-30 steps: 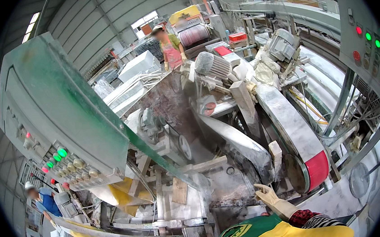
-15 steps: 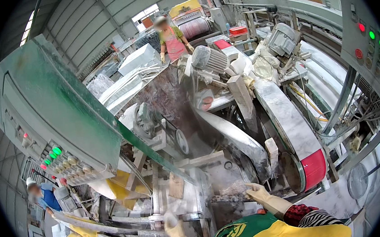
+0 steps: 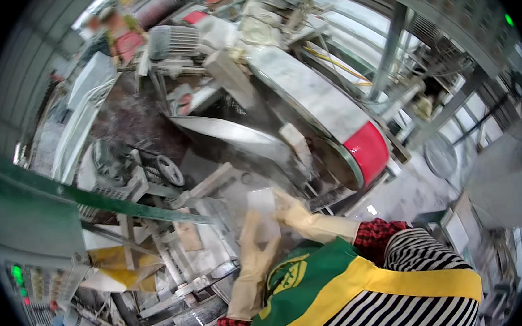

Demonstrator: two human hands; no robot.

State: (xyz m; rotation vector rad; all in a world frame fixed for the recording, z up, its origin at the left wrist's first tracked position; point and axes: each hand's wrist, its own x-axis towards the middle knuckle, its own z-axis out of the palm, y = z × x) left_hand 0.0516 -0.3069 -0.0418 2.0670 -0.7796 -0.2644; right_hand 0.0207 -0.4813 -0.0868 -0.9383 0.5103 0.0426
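Both my hands wear pale cream gloves and meet in front of my green and yellow apron. Between them is a small pale stone slab, blurred and whitish. My left hand grips the slab's lower left side, thumb and fingers on either side of it. At its right edge, my right hand has its fingers bent against it. The slab is just above the wet machine bed, near the end of a large blade-like disc that looks blurred. Fine details of the fingers are smeared.
To the right of the disc runs a pale guard with a red end. A green bar crosses on the left, near a pulley wheel. A control panel hangs upper right. Co-workers stand upper left and lower left.
My view has swung down and to the right. My hands, apart before, are now close together, with the pale slab between them.
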